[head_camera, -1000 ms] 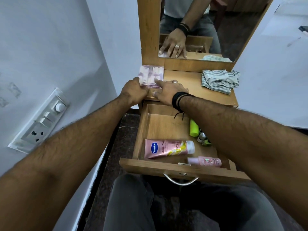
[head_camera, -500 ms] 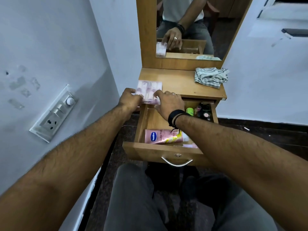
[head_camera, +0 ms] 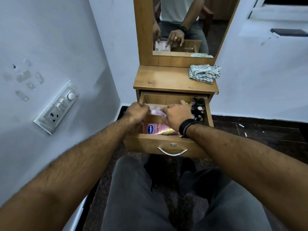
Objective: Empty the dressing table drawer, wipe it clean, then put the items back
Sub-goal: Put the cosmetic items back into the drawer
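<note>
I hold the pink packet (head_camera: 157, 112) in a two-handed grip, my left hand (head_camera: 137, 112) curled round its left end and my right hand (head_camera: 178, 115) round its right. It hangs over the open drawer (head_camera: 166, 144), above the Vaseline tube (head_camera: 158, 129), its long axis running left to right between my hands. The small bottles (head_camera: 198, 107) crowd the right side, so I judge the free floor lies toward the back left. The striped cloth (head_camera: 205, 73) sits on the desk (head_camera: 166, 79).

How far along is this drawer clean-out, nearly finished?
Nearly. The Vaseline tube and small cosmetics already lie in the open drawer. The left hand and right hand hold a pink packet over it. The tabletop holds only the striped cloth; closing the drawer remains.
</note>
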### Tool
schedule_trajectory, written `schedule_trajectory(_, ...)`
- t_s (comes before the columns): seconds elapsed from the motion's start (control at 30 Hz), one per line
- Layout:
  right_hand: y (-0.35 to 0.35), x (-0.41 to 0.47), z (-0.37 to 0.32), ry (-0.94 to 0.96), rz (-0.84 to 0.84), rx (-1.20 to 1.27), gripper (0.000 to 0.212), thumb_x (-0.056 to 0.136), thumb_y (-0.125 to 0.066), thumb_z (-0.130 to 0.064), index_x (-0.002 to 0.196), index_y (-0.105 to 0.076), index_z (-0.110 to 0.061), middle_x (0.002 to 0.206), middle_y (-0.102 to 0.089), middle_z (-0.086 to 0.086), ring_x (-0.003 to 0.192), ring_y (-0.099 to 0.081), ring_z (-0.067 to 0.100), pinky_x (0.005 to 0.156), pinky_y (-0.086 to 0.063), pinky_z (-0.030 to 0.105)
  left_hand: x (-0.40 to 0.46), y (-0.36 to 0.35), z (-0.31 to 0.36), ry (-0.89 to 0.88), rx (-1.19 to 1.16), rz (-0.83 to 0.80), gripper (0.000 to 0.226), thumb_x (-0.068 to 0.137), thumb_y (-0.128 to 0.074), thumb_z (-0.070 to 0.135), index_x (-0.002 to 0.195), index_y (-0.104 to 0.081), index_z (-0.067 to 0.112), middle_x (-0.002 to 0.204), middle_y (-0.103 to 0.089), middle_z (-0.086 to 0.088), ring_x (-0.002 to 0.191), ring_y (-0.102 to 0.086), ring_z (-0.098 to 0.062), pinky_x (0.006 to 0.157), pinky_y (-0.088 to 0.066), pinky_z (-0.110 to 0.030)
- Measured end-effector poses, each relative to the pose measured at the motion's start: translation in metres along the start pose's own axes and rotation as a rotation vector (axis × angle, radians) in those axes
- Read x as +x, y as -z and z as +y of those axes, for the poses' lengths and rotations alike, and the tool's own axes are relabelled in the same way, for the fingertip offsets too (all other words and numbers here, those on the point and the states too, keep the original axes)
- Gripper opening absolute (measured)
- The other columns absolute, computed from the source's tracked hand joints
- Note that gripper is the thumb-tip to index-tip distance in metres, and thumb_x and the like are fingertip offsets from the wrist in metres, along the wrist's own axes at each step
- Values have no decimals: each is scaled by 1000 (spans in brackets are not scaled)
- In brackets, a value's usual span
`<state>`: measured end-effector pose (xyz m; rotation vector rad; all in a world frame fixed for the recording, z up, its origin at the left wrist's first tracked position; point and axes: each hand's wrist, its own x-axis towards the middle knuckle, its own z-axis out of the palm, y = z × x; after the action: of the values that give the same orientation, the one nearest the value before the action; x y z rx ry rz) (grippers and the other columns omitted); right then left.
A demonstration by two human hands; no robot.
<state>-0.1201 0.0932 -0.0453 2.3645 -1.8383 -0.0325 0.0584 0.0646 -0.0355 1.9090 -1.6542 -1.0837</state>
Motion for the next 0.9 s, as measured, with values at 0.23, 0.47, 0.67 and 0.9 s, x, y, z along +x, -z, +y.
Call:
schedule_trajectory(0.23, -30, 25, -3, -182, -201, 65, 27, 92, -52, -34, 117, -62, -32, 109, -66, 0, 106, -58, 28, 93, -42, 52, 5, -12, 9, -187, 456, -43, 39, 100, -59, 34, 134, -57, 14, 126, -65, -9, 95, -61, -22, 80, -51, -32)
schedule_trajectory(0.47, -60, 45, 0, -215, -363, 169, 46, 92, -42, -20, 133, -57, -33, 133, -62, 8, 120, -59, 32, 96, -49, 49, 5, -30, 9, -231, 1031, -159, 42, 93, -70, 20, 132, -57, 18, 127, -60, -9, 116, -60, -35, 89, -53, -53)
schedule_trajectory(0.67, -70, 50, 1, -221, -386, 199, 37, 88, -59, -32, 124, -62, -33, 122, -67, 6, 111, -63, 32, 89, -54, 50, 17, -41, 12, -227, 1227, -151, 40, 96, -68, 20, 134, -57, 14, 129, -62, -13, 119, -59, -39, 99, -46, -59)
schedule_trajectory(0.9, -70, 51, -3, -203, -334, 173, 33, 93, -55, -33, 126, -59, -32, 117, -67, 11, 108, -64, 35, 85, -56, 47, 31, -48, 13, -216, 1256, -143, 43, 95, -70, 22, 134, -57, 13, 129, -63, -14, 121, -59, -39, 101, -45, -57)
